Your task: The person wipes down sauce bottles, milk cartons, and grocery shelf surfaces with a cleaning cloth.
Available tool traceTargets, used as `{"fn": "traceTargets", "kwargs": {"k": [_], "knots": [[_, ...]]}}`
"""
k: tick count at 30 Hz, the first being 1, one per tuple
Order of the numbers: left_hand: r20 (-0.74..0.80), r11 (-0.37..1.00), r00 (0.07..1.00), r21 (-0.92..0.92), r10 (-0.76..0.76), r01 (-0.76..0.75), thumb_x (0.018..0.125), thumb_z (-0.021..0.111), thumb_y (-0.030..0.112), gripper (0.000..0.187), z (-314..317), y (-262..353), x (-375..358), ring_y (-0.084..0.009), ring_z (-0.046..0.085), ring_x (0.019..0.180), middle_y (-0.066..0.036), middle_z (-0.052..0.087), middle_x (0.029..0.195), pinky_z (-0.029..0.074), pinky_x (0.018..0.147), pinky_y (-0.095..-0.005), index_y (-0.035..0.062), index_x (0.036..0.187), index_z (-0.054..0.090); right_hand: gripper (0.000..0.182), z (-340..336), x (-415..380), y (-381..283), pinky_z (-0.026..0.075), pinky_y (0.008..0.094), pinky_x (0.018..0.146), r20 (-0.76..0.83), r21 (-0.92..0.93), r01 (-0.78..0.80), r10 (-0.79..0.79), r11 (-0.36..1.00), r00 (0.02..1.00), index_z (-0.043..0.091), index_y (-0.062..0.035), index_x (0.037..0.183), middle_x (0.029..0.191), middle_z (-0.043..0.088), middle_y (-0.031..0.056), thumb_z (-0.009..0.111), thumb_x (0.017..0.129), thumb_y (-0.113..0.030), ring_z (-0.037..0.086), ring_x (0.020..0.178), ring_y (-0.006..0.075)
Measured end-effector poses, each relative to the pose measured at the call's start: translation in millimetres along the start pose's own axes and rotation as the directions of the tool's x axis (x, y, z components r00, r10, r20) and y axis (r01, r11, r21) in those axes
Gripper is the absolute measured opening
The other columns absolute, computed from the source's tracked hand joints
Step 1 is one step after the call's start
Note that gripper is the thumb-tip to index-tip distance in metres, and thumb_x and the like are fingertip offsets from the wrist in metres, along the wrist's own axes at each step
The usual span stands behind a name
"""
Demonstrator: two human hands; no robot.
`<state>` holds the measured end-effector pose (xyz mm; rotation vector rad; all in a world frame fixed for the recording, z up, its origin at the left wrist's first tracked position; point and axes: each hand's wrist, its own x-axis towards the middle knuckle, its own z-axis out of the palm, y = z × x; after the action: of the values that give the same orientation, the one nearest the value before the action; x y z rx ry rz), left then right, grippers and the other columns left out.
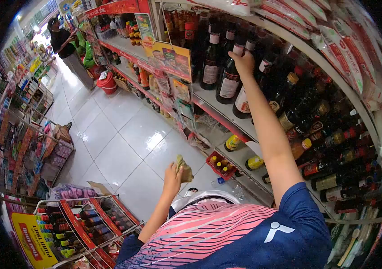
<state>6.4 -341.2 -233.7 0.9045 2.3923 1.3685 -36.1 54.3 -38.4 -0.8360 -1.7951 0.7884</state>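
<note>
Dark glass, white-labelled: the tall bottle point(229, 85) under the person's right hand point(241, 60) stands close to the front edge of the shelf point(206, 95), toward its left end. That hand is at the neck, thumb lying across it; the other fingers are partly hidden from where I stand, so I can't tell whether they are closed around the glass.

A loose hold there worries me. The bottle is tall and narrow, and a pull at the top could tip it before the base shifts. Another dark bottle point(209, 71) stands just beside it, nearer the shelf's left corner, and a third bottle point(242, 104) crowds its other side, behind the forearm; a sideways nudge could set either rocking. I see no raised lip along that front edge, so a toppled one might well go over.

Beneath lie the lower shelf's yellow-labelled bottle point(232, 143) and a red crate point(210, 167) of yellow-capped bottles, then hard, glossy floor tiles point(130, 139), where glass would probably shatter.

Out over the aisle, the left hand point(173, 179) has its fingers closed on a crumpled yellowish cloth point(185, 172). Occupied like that, and well away from the shelf, it would be slow to catch anything.
</note>
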Motion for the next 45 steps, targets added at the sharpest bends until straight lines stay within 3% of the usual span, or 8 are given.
{"fn": "traceTargets", "kwargs": {"k": [2, 6, 15, 23, 31, 36, 41, 45], "knots": [[-0.072, 0.942, 0.979, 0.294, 0.193, -0.164, 0.085, 0.042, 0.025, 0.031, -4.8, -10.3, -0.9, -0.0286, 0.052, 0.079, -0.017, 0.054, 0.086, 0.04, 0.072, -0.0327, -0.0025, 0.098, 0.051, 0.04, 2.1, 2.6, -2.4, 0.043, 0.0352, 0.067, -0.06, -0.131, -0.011, 0.003, 0.991, 0.998, 0.059, 0.0002, 0.075, 0.076, 0.061, 0.0154, 0.07, 0.057, -0.034, 0.058, 0.074, 0.0293], [0.072, 0.955, 0.99, 0.279, -0.125, 0.101, 0.083, 0.043, 0.029, 0.035, -27.6, -6.2, -0.9, -0.0378, 0.048, 0.079, -0.023, 0.051, 0.081, 0.038, 0.069, -0.041, -0.0032, 0.095, 0.05, 0.034, 0.1, -4.3, -13.5, 0.043, 0.033, 0.065, -0.01, -0.114, -0.047, 0.046, 0.992, 0.999, 0.06, -0.0001, 0.073, 0.076, 0.061, 0.0141, 0.07, 0.057, -0.029, 0.059, 0.072, 0.025], [0.103, 0.897, 0.922, 0.294, -0.372, 0.329, 0.075, 0.049, 0.036, 0.034, -39.9, 6.0, -5.7, -0.0368, 0.053, 0.076, -0.019, 0.057, 0.079, 0.042, 0.065, -0.0402, 0.004, 0.087, 0.054, 0.011, 0.7, -44.6, -37.2, 0.039, 0.0258, 0.057, 0.203, 0.467, 0.049, -0.161, 0.883, 0.966, 0.054, -0.0015, 0.061, 0.059, 0.054, 0.0003, 0.062, 0.063, -0.009, 0.051, 0.059, 0.01], [-0.09, 0.922, 0.93, -0.194, -0.357, 0.336, 0.077, 0.054, 0.032, 0.033, -55.5, 7.6, 10.9, -0.0175, 0.053, 0.066, -0.013, 0.056, 0.068, 0.041, 0.061, -0.0304, -0.0009, 0.077, 0.057, 0.01, -45.7, -112.3, -82.8, 0.041, 0.0247, 0.058, 0.383, 0.491, 0.029, -0.245, 0.871, 0.891, 0.053, -0.0019, 0.059, 0.061, 0.057, 0.0049, 0.063, 0.056, -0.003, 0.053, 0.059, 0.0113], [-0.18, 0.812, 0.968, -0.529, 0.177, -0.247, 0.082, 0.047, 0.018, 0.029, -85.7, 165.6, 109.0, -0.0119, 0.049, 0.087, -0.007, 0.056, 0.095, 0.038, 0.078, -0.0231, -0.003, 0.102, 0.053, 0.011, -75.5, -171.7, -97.0, 0.04, 0.0254, 0.053, 0.809, 0.485, -0.437, -0.199, 0.757, 0.553, 0.051, -0.0018, 0.053, 0.055, 0.055, 0.0056, 0.061, 0.054, -0.005, 0.051, 0.052, 0.0123], [0.055, 0.705, 0.933, -0.672, 0.355, -0.229, 0.075, 0.05, 0.003, 0.027, -81.5, 216.1, 92.7, -0.0116, 0.05, 0.087, -0.007, 0.057, 0.095, 0.038, 0.078, -0.0236, -0.0028, 0.101, 0.053, 0.019, -75.7, -202.7, -84.4, 0.04, 0.0258, 0.054, 0.883, 0.425, -0.629, -0.145, 0.651, 0.447, 0.052, -0.0042, 0.065, 0.059, 0.054, 0.0036, 0.065, 0.051, -0.002, 0.052, 0.054, 0.0131], [0.103, 0.582, 0.581, -0.296, 0.808, -0.757, 0.07, 0.054, 0.015, 0.035, -74.5, 229.1, 77.4, -0.0266, 0.049, 0.085, -0.014, 0.053, 0.101, 0.039, 0.076, -0.0316, 0.0023, 0.102, 0.056, 0.04, -84.1, -213.0, -75.4, 0.043, 0.0281, 0.07, 0.752, 0.441, -0.207, -0.234, 0.873, 0.616, 0.056, -0.0077, 0.089, 0.083, 0.058, 0.0033, 0.071, 0.052, -0.016, 0.054, 0.079, 0.0145], [0.213, 0.562, 0.521, -0.26, 0.826, -0.785, 0.066, 0.057, 0.023, 0.037, -81.4, 225.2, 80.1, -0.0268, 0.046, 0.078, -0.013, 0.053, 0.093, 0.039, 0.069, -0.0312, 0.0065, 0.099, 0.058, 0.05, -89.1, -223.5, -75.7, 0.037, 0.0318, 0.083, 0.656, 0.392, 0.172, -0.406, 0.904, 0.636, 0.052, -0.0132, 0.101, 0.101, 0.053, 0.0039, 0.07, 0.056, -0.025, 0.048, 0.096, 0.0167]]}}
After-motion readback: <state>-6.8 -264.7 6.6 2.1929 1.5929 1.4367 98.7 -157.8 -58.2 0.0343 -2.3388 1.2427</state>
